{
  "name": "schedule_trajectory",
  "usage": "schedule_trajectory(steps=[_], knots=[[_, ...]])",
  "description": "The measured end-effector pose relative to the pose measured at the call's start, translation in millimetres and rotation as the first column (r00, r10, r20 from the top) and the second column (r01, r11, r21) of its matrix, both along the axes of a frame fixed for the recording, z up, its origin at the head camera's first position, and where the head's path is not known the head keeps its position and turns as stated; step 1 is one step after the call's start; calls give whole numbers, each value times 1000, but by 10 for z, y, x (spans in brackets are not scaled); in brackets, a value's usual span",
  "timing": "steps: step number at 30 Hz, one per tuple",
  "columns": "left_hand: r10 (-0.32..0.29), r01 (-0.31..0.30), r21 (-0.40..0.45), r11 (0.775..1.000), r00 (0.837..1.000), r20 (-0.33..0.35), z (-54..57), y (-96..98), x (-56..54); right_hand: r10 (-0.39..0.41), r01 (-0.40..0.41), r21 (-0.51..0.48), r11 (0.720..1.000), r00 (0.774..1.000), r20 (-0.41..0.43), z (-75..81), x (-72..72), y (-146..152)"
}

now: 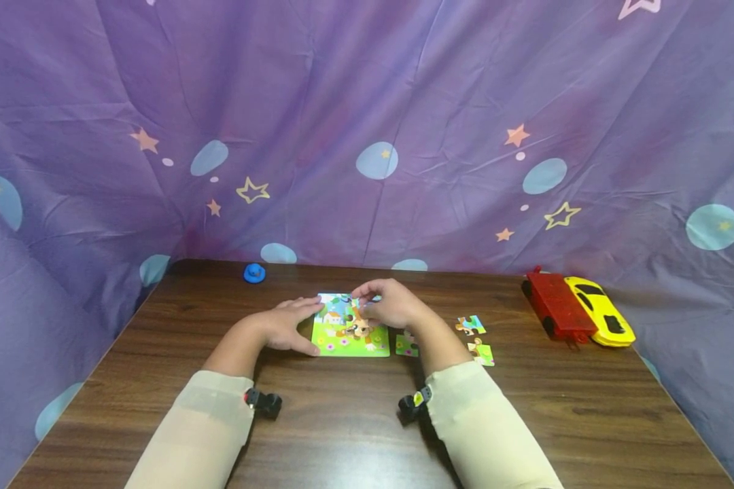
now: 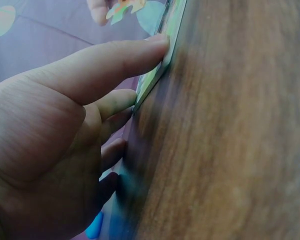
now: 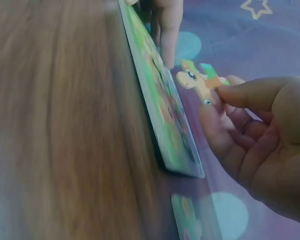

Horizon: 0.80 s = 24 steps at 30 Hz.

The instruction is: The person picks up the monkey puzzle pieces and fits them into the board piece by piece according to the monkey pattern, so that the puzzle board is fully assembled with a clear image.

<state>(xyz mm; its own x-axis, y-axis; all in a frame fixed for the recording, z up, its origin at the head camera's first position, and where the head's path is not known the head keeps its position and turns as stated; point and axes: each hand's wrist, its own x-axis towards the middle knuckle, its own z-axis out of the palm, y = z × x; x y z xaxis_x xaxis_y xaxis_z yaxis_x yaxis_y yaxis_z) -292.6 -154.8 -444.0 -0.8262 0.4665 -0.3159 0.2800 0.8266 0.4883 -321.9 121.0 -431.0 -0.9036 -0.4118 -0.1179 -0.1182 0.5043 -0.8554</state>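
A jigsaw puzzle board [image 1: 351, 348] with a bright green meadow picture lies on the wooden table. My left hand [image 1: 284, 324] rests at its left side, thumb on the lower left corner and fingers reaching along the upper left edge. Over the board's upper right part, my right hand [image 1: 394, 305] pinches a puzzle piece [image 3: 210, 85] between thumb and fingers. In the right wrist view that piece shows an orange and cream animal picture and is held apart from the board. A loose green puzzle piece [image 1: 406, 346] lies just right of the board, partly covered by the right wrist.
Two more loose pieces, an upper piece [image 1: 472, 324] and a lower piece [image 1: 483, 352], lie right of the right forearm. A red toy trailer [image 1: 559, 305] and a yellow toy car [image 1: 601, 311] stand at the right. A small blue toy [image 1: 254, 273] sits at the back left.
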Motion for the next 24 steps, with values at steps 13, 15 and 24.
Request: schedule_trajectory(steps=[13, 15, 24], knots=[[-9, 9, -17, 1000, 1000, -2, 8, 7, -22, -45, 50, 105, 993, 998, -53, -88, -18, -104], [-9, 9, -16, 1000, 1000, -1, 5, 4, -24, -34, 44, 137, 990, 997, -73, -103, -19, -93], [-3, 3, -7, 1000, 1000, 3, -5, -2, -12, 54, -41, 224, 974, 997, -55, -105, -20, -60]])
